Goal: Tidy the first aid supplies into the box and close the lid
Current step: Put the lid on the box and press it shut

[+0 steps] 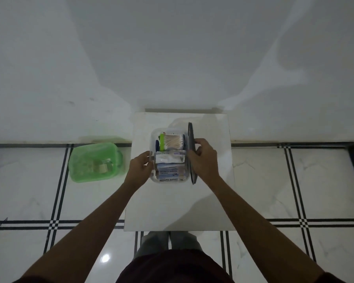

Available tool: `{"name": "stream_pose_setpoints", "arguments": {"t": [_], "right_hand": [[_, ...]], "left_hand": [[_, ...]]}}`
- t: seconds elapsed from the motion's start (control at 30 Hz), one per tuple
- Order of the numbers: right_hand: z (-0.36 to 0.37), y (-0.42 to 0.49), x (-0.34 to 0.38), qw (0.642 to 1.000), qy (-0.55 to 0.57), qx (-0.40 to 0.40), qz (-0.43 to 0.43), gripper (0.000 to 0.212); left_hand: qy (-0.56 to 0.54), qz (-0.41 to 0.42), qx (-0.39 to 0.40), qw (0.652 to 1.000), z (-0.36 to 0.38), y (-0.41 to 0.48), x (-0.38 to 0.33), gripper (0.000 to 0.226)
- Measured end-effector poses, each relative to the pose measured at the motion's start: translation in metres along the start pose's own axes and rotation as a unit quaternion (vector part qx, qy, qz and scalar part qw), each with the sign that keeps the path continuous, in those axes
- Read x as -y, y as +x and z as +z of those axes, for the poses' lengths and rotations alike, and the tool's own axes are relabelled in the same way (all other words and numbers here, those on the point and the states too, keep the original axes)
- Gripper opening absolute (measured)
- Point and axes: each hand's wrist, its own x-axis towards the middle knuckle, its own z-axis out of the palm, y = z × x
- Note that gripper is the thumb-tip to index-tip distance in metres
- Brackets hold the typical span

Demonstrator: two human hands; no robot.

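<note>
Right now your left hand (140, 167) grips the left wall of the clear box (154, 178), which sits on the small white table (178, 209) against the wall. Your right hand (202, 158) grasps the dark lid (190, 137), held up on edge along the box's right side, so the box stands uncovered. Inside, a pack of cotton swabs (173, 141) lies at the far end, a white sachet (170, 158) in the middle, and antiseptic bandage packets (169, 176) nearest you. A green tub (94, 162) rests on the tiled floor (29, 190) to the left, well apart.
</note>
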Motion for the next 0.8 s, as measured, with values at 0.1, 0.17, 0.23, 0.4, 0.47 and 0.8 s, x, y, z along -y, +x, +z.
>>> {"name": "stream_pose_setpoints", "arguments": {"t": [0.1, 0.17, 0.23, 0.4, 0.47, 0.8], "right_hand": [[0.016, -0.012, 0.014, 0.993, -0.091, 0.002, -0.069, 0.032], [0.035, -0.020, 0.013, 0.985, -0.142, -0.002, -0.101, 0.035], [0.055, -0.027, 0.009, 0.976, -0.182, -0.012, -0.123, 0.036], [0.097, -0.041, 0.007, 0.948, -0.255, -0.009, -0.189, 0.034], [0.099, -0.043, 0.009, 0.948, -0.239, 0.020, -0.208, 0.023], [0.014, -0.034, -0.017, 0.979, -0.149, -0.057, 0.126, 0.030]], "left_hand": [[-0.009, -0.004, 0.009, 1.000, 0.004, 0.000, 0.002, 0.022], [-0.033, -0.031, 0.020, 0.999, 0.006, 0.000, 0.003, 0.024], [-0.083, -0.077, 0.038, 0.993, 0.004, 0.000, 0.002, 0.027], [-0.183, -0.146, 0.016, 0.972, -0.008, 0.006, -0.004, 0.028], [-0.182, -0.131, -0.011, 0.974, -0.007, 0.006, -0.004, 0.028], [-0.027, -0.043, -0.097, 0.994, 0.004, 0.006, 0.009, 0.027]]}}
